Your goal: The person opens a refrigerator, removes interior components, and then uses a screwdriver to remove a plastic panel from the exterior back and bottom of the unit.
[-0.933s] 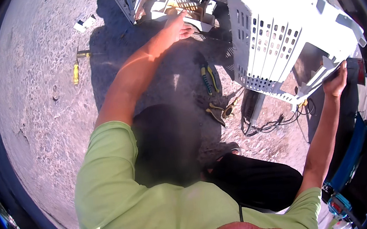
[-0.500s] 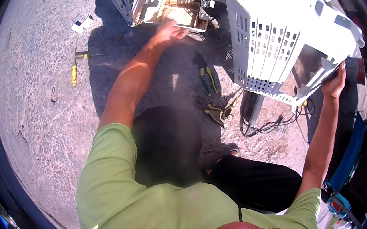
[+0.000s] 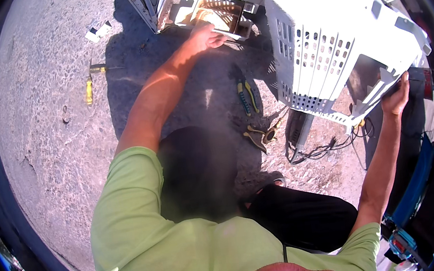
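Across rough ground point(image 3: 42, 132), part sunlit and part shadowed, lie screwdrivers point(image 3: 89, 92) and pliers point(image 3: 246, 99), while the left hand point(image 3: 203, 37) grips a stained tray point(image 3: 210, 16) under a white frame point(image 3: 139, 6) and the right hand point(image 3: 397, 97) a perforated panel point(image 3: 341, 11).

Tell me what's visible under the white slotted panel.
Near the lower edge of the white slotted panel, a dark elongated part and black cable show. The panel hides the part's upper end and whatever else lies farther beneath.

Left hand point(image 3: 205, 37) shifted left; brown tray point(image 3: 230, 20) (slotted inside) more exposed.
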Tool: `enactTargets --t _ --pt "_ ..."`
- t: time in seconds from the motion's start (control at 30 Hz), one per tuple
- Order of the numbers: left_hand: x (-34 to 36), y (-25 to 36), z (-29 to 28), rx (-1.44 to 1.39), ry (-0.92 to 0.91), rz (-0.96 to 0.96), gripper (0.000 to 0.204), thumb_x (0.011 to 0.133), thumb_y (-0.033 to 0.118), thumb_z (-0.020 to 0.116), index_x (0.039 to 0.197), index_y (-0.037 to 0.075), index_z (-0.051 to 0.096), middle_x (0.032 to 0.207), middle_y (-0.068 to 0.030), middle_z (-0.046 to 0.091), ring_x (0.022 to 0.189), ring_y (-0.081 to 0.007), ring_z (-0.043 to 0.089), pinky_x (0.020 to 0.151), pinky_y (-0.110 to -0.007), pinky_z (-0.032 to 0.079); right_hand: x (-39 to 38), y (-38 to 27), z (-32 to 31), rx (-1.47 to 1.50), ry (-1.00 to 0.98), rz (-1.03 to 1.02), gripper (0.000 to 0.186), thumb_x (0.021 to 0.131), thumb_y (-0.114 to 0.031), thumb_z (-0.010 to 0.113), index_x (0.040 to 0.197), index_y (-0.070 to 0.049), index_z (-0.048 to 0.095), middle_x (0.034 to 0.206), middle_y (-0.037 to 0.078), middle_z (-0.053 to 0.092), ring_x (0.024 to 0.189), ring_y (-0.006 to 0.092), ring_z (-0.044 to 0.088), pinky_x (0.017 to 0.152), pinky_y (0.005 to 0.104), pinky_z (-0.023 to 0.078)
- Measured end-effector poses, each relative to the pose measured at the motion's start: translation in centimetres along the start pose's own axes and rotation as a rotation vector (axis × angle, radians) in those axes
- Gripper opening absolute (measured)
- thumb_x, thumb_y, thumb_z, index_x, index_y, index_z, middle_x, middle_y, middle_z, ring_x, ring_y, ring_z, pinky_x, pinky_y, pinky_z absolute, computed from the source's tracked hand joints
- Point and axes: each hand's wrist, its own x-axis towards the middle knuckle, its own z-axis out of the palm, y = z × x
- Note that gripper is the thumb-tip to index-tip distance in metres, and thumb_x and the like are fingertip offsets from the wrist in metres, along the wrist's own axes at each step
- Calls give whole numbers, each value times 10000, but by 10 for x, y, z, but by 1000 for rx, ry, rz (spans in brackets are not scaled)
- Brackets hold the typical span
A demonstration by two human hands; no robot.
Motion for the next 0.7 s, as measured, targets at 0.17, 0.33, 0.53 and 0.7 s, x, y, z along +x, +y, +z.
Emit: enactTargets --t 0.17,0.33,0.53,0.7 --pt "-2 0 -17 75 13 52 331 1057 210 441 1315 7 396 1210 -282 602 977 -373 693 701 -404 609 7 5 -12 37 -81 11 508 1038 -422 424 1330 -24 545 1178 86 639 1014 221 610 852 367 487" --pt "-28 10 -26 39 265 115 422 1033 215 519 1377 16 379 1239 -263 590 1011 -312 682 699 -339 615 5 7 -12 40 -57 3 486 1045 -400 407 1325 -29 549 1204 71 631 1060 204 590 910 352 459" --pt "-14 19 -52 192 153 146 443 1035 272 523 1353 -14 409 1189 -270 629 924 -303 709 686 -348 622 9 10 -11 46 -24 -4 490 1048 -387 392 1346 -25 535 1258 70 617 1115 200 577 947 349 445" --pt "-22 4 -19 293 103 -16 588 1005 471 537 1269 -54 514 1130 -231 687 860 -263 726 638 -358 596 1 4 13 33 87 -45 492 1023 -444 440 1260 -36 574 1032 119 680 870 263 659 791 396 529"
